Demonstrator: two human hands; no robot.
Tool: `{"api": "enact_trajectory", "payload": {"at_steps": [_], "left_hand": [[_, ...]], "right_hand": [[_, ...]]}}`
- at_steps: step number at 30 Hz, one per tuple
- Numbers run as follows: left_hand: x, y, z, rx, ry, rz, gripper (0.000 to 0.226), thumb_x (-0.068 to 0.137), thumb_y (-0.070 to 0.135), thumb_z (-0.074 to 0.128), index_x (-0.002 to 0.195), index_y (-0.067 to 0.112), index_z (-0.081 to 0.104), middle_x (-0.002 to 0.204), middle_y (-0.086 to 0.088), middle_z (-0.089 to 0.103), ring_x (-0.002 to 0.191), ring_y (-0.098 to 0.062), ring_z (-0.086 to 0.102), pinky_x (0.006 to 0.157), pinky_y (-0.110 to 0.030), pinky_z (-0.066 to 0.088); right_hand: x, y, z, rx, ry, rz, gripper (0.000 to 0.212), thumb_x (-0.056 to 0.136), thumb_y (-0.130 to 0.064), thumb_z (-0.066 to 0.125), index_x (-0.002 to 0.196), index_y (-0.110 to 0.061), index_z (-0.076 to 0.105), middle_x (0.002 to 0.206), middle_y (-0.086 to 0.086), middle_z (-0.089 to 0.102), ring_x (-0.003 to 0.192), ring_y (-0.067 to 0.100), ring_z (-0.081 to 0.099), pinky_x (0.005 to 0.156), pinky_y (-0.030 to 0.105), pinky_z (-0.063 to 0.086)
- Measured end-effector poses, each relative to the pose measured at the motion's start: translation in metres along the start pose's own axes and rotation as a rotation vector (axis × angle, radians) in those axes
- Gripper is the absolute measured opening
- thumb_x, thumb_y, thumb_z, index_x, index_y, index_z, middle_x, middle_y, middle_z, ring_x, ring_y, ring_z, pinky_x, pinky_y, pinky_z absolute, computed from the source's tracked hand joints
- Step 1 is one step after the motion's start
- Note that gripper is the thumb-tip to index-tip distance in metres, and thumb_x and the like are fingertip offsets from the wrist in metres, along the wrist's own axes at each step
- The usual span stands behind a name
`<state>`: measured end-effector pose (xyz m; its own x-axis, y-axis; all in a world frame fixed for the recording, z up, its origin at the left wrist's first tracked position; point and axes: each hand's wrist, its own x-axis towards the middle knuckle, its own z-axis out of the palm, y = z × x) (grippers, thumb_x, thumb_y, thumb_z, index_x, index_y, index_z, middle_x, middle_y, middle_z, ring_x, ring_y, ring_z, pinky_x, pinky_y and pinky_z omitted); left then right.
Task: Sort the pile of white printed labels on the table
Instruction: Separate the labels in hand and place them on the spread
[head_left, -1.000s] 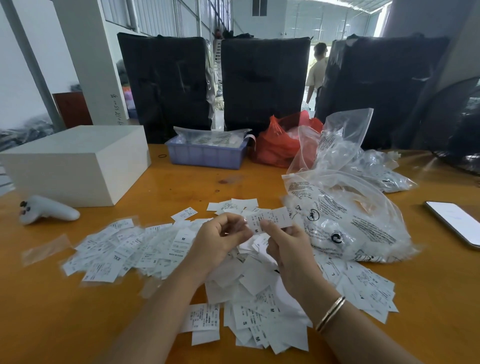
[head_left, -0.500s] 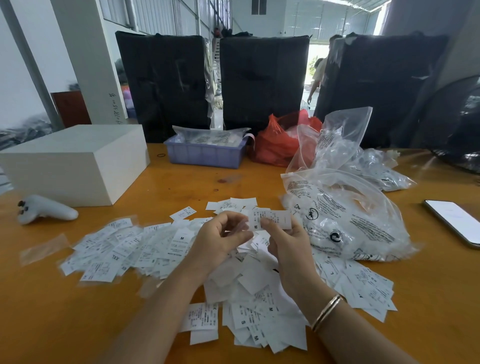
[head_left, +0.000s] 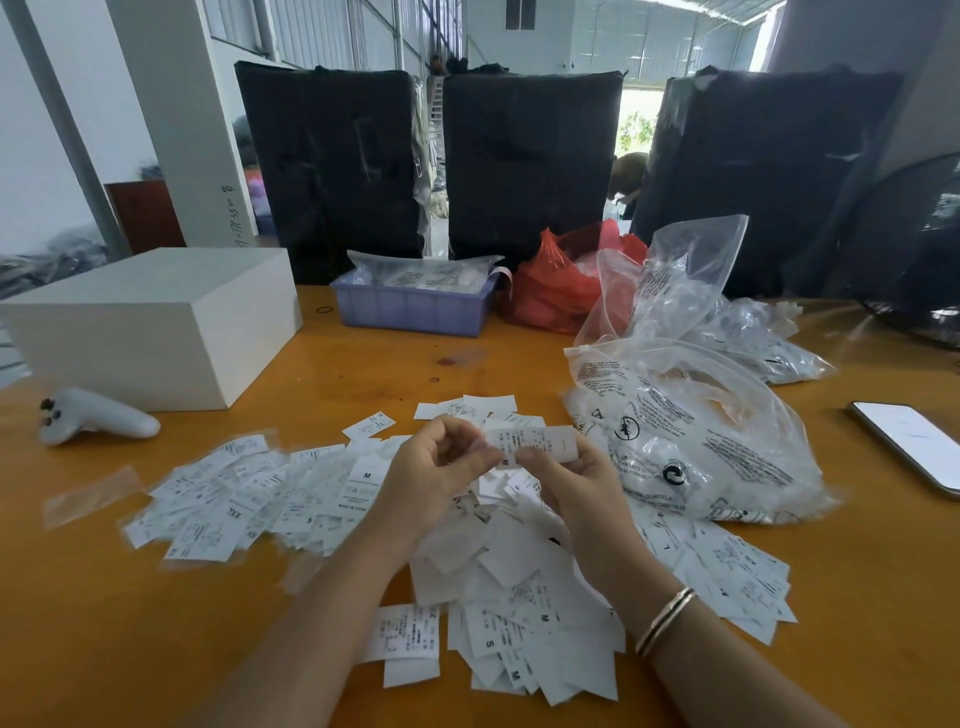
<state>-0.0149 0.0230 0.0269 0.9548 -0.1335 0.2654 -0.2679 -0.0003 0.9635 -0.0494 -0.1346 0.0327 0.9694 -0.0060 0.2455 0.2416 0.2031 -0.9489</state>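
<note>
From the head view, both hands are raised over the loose pile of white printed paper labels (head_left: 519, 587) on the orange wooden table (head_left: 363, 364). The right hand (head_left: 571, 478) pinches a small white printed label (head_left: 535, 441), its long axis running left-right, and the left hand (head_left: 441, 473) pinches its near end. Since a second ago, the label has edged slightly leftward.

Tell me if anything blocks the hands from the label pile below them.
Nothing visible does. The left hand and right hand pinch a small bunch of white printed labels directly above the pile of white printed labels on the orange wooden table.
</note>
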Motion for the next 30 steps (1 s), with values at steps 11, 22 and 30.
{"api": "enact_trajectory", "payload": {"at_steps": [11,22,30], "left_hand": [[0.0,0.002,0.0,0.082,-0.055,-0.053,0.029,0.064,0.04,0.075,0.081,0.018,0.073,0.073,0.006,0.073,0.068,-0.005,0.067,0.065,-0.015,0.051],[-0.001,0.003,0.002,0.104,-0.039,-0.118,0.016,0.077,0.032,0.072,0.088,0.021,0.072,0.081,0.006,0.075,0.076,-0.01,0.071,0.072,-0.025,0.054],[-0.002,0.004,0.006,0.027,-0.08,-0.158,0.011,0.083,0.015,0.071,0.094,0.013,0.069,0.086,0.006,0.076,0.073,-0.016,0.073,0.058,-0.018,0.055]], "right_hand": [[0.005,0.003,-0.006,-0.236,0.045,-0.019,0.006,0.083,-0.019,0.07,0.078,-0.02,0.069,0.074,0.0,0.072,0.066,0.011,0.063,0.058,0.019,0.047],[0.003,0.006,0.002,-0.209,0.106,-0.023,0.016,0.087,-0.026,0.066,0.075,-0.014,0.066,0.061,0.001,0.061,0.05,0.002,0.048,0.05,0.013,0.038],[0.004,0.011,0.0,-0.132,0.205,-0.068,0.006,0.087,-0.012,0.065,0.081,-0.009,0.064,0.075,0.003,0.071,0.073,0.011,0.068,0.064,0.015,0.051]]}}
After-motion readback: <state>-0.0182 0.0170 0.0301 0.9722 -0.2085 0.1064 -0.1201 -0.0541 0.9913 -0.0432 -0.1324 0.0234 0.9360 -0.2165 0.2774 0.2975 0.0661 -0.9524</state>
